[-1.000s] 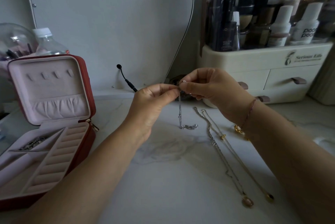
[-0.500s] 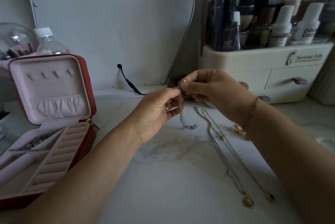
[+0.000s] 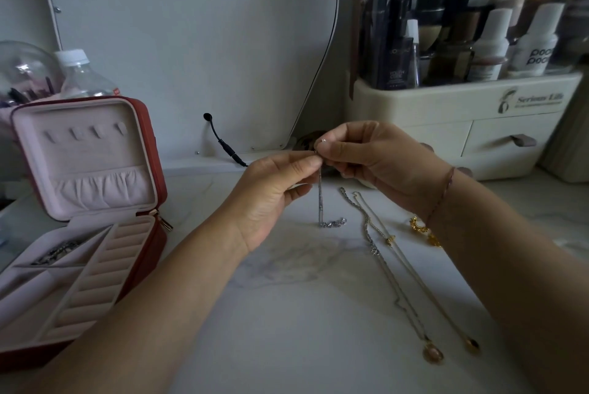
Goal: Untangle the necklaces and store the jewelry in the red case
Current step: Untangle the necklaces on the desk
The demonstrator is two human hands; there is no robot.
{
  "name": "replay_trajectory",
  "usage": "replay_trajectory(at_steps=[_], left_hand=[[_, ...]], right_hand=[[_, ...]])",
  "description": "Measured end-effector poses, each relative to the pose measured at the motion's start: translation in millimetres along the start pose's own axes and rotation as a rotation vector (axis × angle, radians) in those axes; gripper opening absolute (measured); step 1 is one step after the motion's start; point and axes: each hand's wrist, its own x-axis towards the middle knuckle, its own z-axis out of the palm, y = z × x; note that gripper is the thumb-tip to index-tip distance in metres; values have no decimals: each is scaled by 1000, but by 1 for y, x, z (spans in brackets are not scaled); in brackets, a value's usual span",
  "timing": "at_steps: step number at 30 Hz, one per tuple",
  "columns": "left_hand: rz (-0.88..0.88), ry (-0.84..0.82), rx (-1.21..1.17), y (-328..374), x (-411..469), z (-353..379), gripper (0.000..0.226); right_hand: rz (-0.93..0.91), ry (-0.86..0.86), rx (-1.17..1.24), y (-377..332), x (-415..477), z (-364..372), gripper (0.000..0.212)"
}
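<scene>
A thin silver chain (image 3: 320, 202) hangs straight down from my fingertips, its lower end lying curled on the marble table (image 3: 302, 314). My left hand (image 3: 271, 196) and my right hand (image 3: 376, 164) both pinch its top end, fingertips touching, above the table's middle. The red case (image 3: 156, 189) stands open at the left, with a dark chain (image 3: 55, 251) in one pink compartment. Two long necklaces with pendants (image 3: 401, 282) lie side by side to the right. Small gold pieces (image 3: 422, 229) lie under my right wrist.
A cream drawer organizer (image 3: 462, 125) filled with cosmetic bottles stands at the back right. A mirror (image 3: 191, 43) leans at the back, with a black cable (image 3: 223, 145) at its base. A plastic bottle (image 3: 81, 74) stands behind the case.
My left hand dropped a little half a second ago, then came back up to the chain's top end. The right hand and the chain have barely moved.
</scene>
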Motion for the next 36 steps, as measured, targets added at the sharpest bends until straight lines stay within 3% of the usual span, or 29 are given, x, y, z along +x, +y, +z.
replay_trajectory(at_steps=[6, 11, 18, 23, 27, 30, 36], left_hand=[[57, 75, 140, -3, 1, 0, 11], [193, 134, 417, -4, 0, 2, 20], [161, 144, 214, -1, 0, 3, 22], [175, 123, 298, -2, -2, 3, 8], [218, 156, 367, -3, -2, 2, 10], [265, 175, 407, -3, -2, 2, 16], [291, 209, 478, -5, 0, -1, 15]], right_hand=[[-14, 11, -20, 1, 0, 4, 21], [-24, 38, -16, 2, 2, 2, 2], [-27, 44, -10, 2, 3, 0, 4], [-27, 36, 9, 2, 2, 1, 3], [-40, 24, -25, 4, 3, 2, 3], [-38, 12, -39, 5, 4, 2, 15], [-43, 18, -69, 6, 4, 3, 3]])
